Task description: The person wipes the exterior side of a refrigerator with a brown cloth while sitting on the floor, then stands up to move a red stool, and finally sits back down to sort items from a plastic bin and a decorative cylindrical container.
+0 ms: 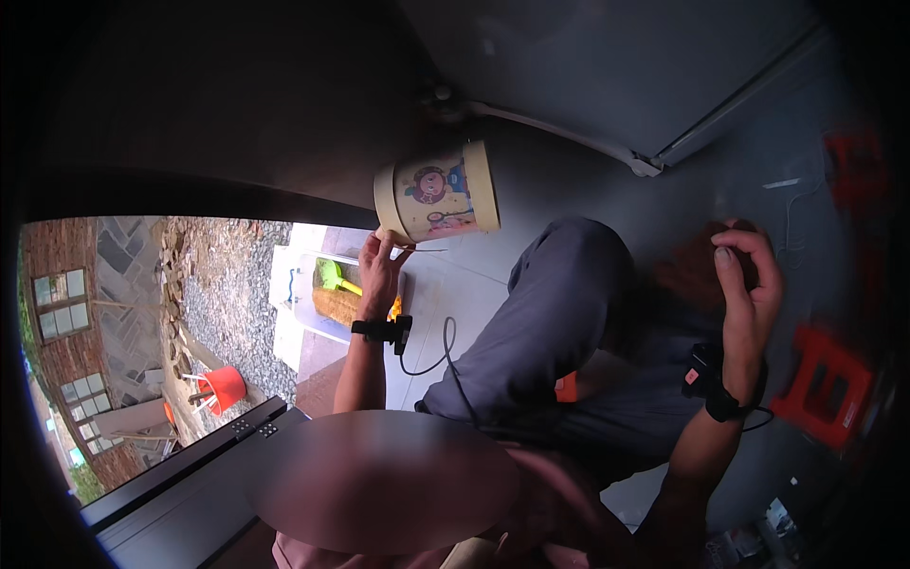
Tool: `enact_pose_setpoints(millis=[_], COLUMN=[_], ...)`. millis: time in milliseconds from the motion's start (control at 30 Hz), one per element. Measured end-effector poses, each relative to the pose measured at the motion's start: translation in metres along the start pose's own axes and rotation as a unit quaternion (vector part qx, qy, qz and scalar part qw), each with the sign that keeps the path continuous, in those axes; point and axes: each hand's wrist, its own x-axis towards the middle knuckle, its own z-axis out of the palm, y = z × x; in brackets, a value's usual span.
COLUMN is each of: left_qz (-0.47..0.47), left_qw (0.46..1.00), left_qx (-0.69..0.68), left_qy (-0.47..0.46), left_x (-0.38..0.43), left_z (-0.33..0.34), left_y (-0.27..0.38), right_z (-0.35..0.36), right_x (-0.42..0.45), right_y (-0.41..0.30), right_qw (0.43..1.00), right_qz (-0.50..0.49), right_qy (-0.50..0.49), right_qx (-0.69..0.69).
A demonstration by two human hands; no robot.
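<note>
My left hand (384, 259) grips the lower left edge of a cream tub (434, 203) printed with cartoon figures. A thin pale strip (430, 250) sticks out by its fingertips; I cannot tell whether it belongs to the tub. My right hand (750, 267) is raised past my bent knee, thumb and fingers curled close together. Behind those fingers lies a blurred reddish-brown thing (693, 267) in shadow; whether the hand holds it is not clear. Both wrists wear black strapped devices with cables.
Beyond my left wrist is a pale tray (333, 326) with a green toy shovel (330, 274) and a brown block (335, 304). A red plastic stool (828, 387) stands at right. Grey panels (604, 64) rise ahead; outside, gravel (234, 306) and a red bucket (226, 387).
</note>
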Motion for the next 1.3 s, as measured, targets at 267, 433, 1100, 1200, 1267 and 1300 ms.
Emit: enact_pose_setpoints(millis=[267,433,1100,1200,1267,1300], left_qz=[0.057,0.08,0.347,0.315,0.275,0.272], left_qw=[0.994,0.992,0.718,0.75,0.787,0.787], left_qx=[-0.088,-0.092,0.603,0.581,0.553,0.553], left_qy=[-0.004,0.005,-0.009,-0.016,0.006,-0.002], left_x=[-0.028,-0.036,-0.058,-0.066,-0.075,-0.08], left_z=[-0.023,-0.031,0.013,0.009,0.002,0.0], left_y=[0.012,0.014,-0.057,-0.078,-0.096,-0.098], right_z=[0.006,0.008,0.023,0.028,0.029,0.03], right_x=[0.001,0.004,0.004,0.005,0.006,0.006], right_y=[-0.001,-0.001,0.005,0.003,0.001,0.002], right_qw=[1.0,1.0,0.999,0.998,0.998,0.997], right_qz=[-0.005,-0.005,0.049,0.067,0.062,0.07], right_qy=[-0.009,-0.011,0.0,0.003,-0.004,0.0], right_qx=[-0.028,-0.026,-0.007,-0.015,-0.021,-0.023])
